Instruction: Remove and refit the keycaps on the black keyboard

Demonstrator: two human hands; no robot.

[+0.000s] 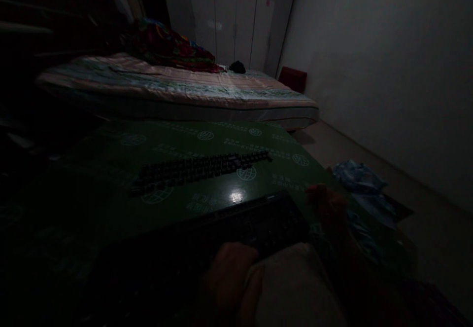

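Observation:
The room is very dark. A black keyboard point(258, 223) lies on a green table point(111, 203) close to me. Beyond it, several dark keycaps point(199, 169) are laid out in a long strip. My right hand point(325, 203) is at the keyboard's right end, dim and smeared, so its fingers cannot be made out. My left hand point(229, 272) rests at the keyboard's near edge beside a pale sleeve point(295, 287). Its fingers are lost in shadow.
A bed point(177, 90) with a striped mattress and a colourful heap of cloth point(170, 46) stands behind the table. Blue cloth point(358, 179) lies on the floor at the right. A red box point(292, 78) sits by the far wall.

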